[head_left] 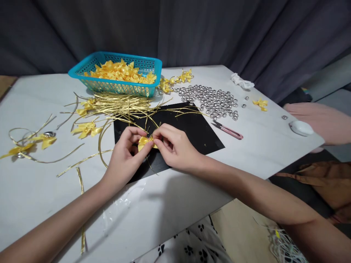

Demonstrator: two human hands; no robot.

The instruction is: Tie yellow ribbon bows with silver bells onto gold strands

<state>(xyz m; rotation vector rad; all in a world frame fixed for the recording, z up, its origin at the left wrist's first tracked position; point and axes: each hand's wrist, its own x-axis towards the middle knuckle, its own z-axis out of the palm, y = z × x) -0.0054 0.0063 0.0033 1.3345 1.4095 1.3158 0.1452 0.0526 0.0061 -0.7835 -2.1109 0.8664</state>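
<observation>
Between my two hands, over a black sheet (203, 133), is a yellow ribbon bow (143, 141). My left hand (123, 155) pinches its left side between thumb and fingers. My right hand (177, 148) has its fingertips closed at the bow's right side, where a thin gold strand shows; the exact grip there is partly hidden by the fingers. A thin strand hangs below the bow onto the sheet. Just beyond my hands lies a heap of gold cords (120, 106). Thread snips (228, 130) with pink handles rest at the sheet's right edge.
A teal basket (115, 84) full of yellow bows stands at the back. Silver heart-like beads (211, 100) spread right of it. Finished-looking bow strands (24, 148) lie at the left, a loose yellow bow (260, 104) and a white scoop-shaped object (301, 128) at the right.
</observation>
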